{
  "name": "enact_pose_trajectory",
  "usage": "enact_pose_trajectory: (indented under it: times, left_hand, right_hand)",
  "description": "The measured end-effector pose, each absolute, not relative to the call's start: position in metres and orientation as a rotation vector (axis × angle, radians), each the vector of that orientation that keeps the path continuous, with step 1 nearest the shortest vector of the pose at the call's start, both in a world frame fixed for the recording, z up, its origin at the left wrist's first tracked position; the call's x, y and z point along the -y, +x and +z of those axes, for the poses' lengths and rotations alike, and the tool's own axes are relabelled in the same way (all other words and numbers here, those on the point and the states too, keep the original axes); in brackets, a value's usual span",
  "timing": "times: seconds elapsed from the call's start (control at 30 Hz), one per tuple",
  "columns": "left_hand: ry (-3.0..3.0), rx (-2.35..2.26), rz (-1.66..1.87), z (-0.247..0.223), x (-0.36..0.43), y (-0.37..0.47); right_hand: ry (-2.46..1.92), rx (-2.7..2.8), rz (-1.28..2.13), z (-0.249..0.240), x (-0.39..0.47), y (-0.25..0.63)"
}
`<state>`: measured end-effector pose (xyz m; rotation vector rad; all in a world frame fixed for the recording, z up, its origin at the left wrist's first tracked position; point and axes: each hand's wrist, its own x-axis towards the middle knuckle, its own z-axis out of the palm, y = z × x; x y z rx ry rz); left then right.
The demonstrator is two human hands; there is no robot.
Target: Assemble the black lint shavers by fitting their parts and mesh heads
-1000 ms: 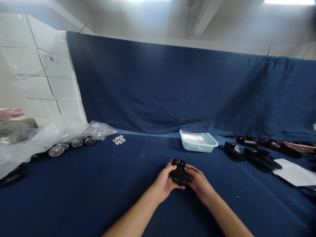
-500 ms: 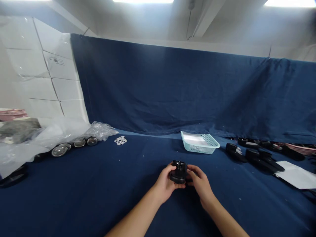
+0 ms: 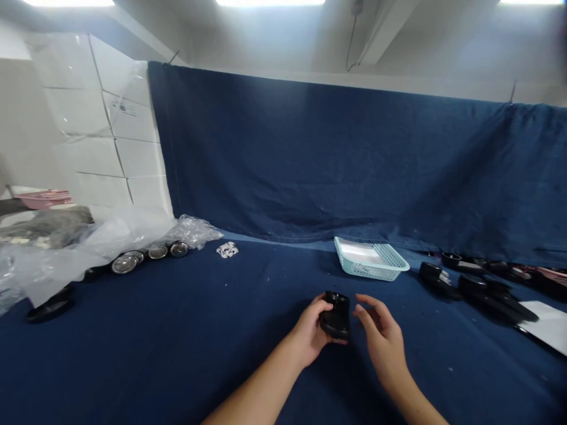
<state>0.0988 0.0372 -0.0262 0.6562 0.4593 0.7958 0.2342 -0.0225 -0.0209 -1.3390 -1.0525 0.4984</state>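
Black part [image 3: 335, 324] within left-hand grip [image 3: 310, 332], just beside right-hand grip [image 3: 384, 337].

Nothing is legible; the print [image 3: 124, 108] on a white box [image 3: 135, 125] blurs.

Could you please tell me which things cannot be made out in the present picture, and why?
All in the head view:
- Black part: some of its left side, covered by the left grip.
- White sheet: right end, cut off by the picture's edge.
- Label on a white box: print too small and blurred.
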Motion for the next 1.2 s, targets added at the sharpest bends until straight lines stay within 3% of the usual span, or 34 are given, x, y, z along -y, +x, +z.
enact_pose_trajectory:
  times: [0.2, 0.47, 1.2]
  left_hand:
    - [0.653, -0.459, 0.795, -0.027, -0.038, 0.1]
    - [0.627, -0.478, 0.82, -0.029, -0.038, 0.102]
    - [0.574, -0.446, 0.828, -0.031, -0.041, 0.102]
  right_hand:
    - [-1.392, 0.978, 0.471, -0.026, 0.019, 0.24]
    - [-1.364, 0.858, 0.988, -0.034, 0.004, 0.24]
    - [-1.215, 0.735, 1.188, -0.028, 0.003, 0.241]
